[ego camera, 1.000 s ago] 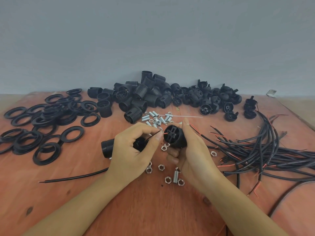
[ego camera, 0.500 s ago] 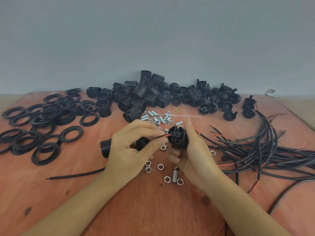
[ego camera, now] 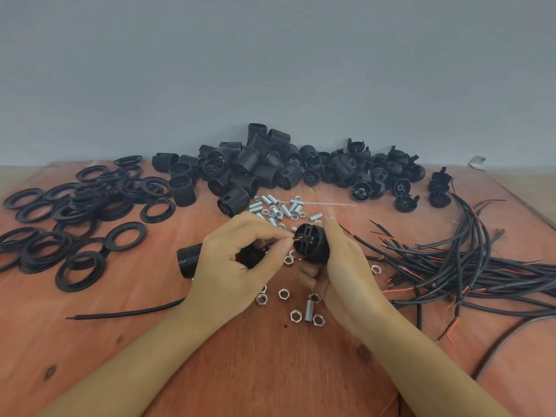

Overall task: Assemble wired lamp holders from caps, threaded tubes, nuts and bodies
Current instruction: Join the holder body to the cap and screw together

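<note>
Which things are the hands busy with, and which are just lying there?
In use:
left hand, pinching a red wire
right hand, gripping a black body

Lying about:
rings
threaded tubes
nuts
heap of bodies
caps
wire bundle

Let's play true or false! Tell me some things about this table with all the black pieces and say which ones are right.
1. The right hand holds a round black part. True.
2. The left hand lies flat on the table. False: its fingertips pinch a thin wire at the round black part.
3. The flat black rings are piled on the right side. False: they are on the left; a wire bundle lies on the right.
4. Loose metal nuts lie on the table near the hands. True.
</note>
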